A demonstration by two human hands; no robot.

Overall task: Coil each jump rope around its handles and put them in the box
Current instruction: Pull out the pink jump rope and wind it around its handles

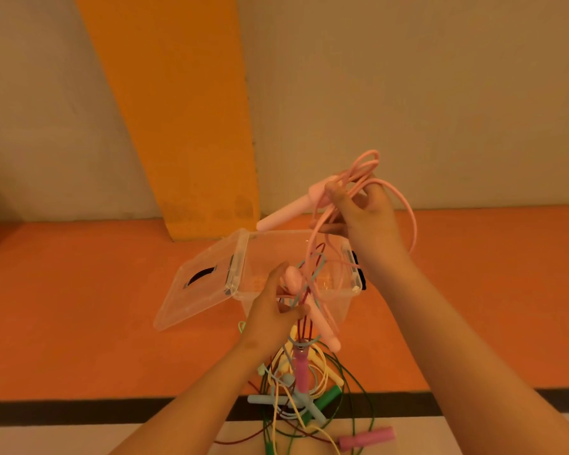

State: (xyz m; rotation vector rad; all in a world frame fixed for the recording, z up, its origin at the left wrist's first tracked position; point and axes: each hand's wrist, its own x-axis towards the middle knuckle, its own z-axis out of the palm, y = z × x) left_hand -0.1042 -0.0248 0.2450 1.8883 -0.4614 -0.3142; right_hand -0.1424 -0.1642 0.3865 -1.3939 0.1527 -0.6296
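Observation:
My right hand (pixel 368 218) grips one pale pink handle (pixel 289 210) together with several loops of its pink rope (pixel 365 165), raised above the box. My left hand (pixel 270 310) holds the second pale pink handle (pixel 312 310), tangled with red and light blue cords. The clear plastic box (pixel 349 290) stands open on the orange floor, its lid (pixel 197 284) hanging off the left side. A tangled pile of other jump ropes (pixel 306 395) lies below my hands, with green, yellow, light blue and darker pink handles.
A darker pink handle (pixel 367 438) lies at the bottom right of the pile. A black stripe (pixel 79 408) crosses the floor before a white area. An orange pillar (pixel 191 126) stands against the beige wall behind the box.

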